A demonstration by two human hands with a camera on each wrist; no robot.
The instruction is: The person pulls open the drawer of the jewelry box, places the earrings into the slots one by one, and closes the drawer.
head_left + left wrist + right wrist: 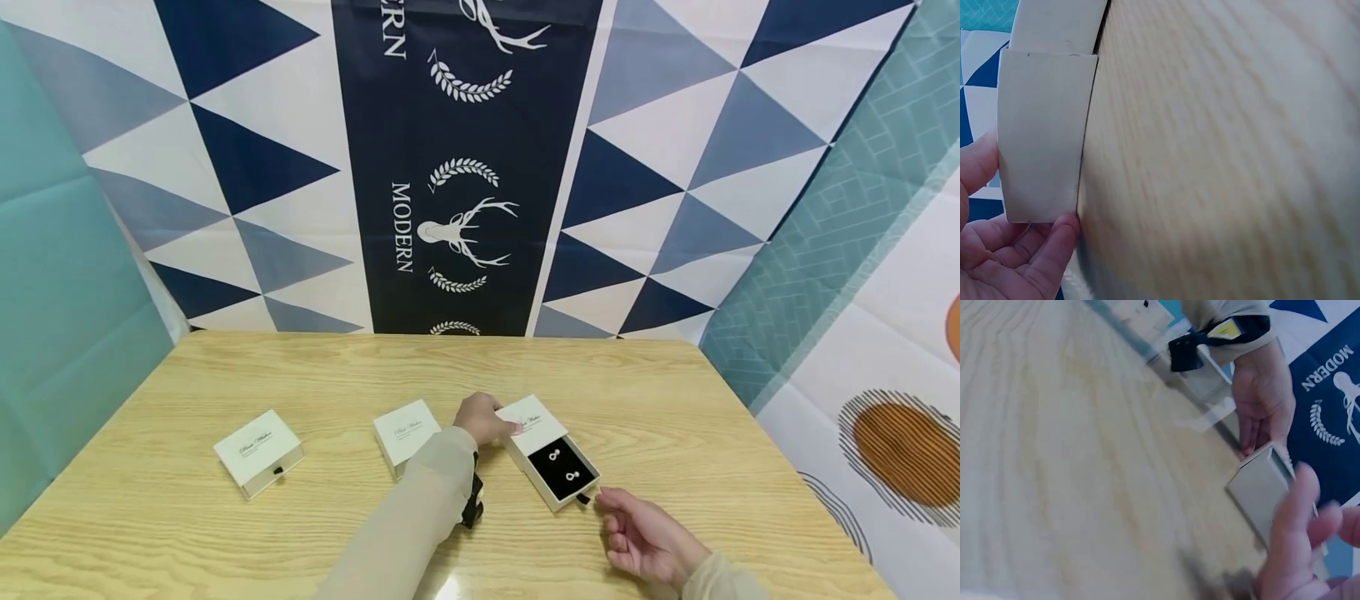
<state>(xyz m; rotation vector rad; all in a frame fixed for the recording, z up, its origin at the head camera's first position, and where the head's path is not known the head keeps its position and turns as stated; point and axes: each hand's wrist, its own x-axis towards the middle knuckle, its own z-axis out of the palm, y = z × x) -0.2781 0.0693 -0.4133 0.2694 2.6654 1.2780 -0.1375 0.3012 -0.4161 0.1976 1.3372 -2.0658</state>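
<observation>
A white jewelry box with cursive lettering lies with its drawer slid partly out toward me. Two earrings sit on the drawer's black insert. My left hand holds the outer sleeve at its far left corner, thumb over the lid. In the left wrist view, its fingers bend against the end of the sleeve. My right hand is beside the drawer's front corner, close to the black ribbon tab, fingers loosely curled with nothing visible between them.
Two more white boxes stand on the wooden table: one in the middle, partly behind my left sleeve, and one at the left with a black tab. A patterned cloth hangs behind the table's far edge.
</observation>
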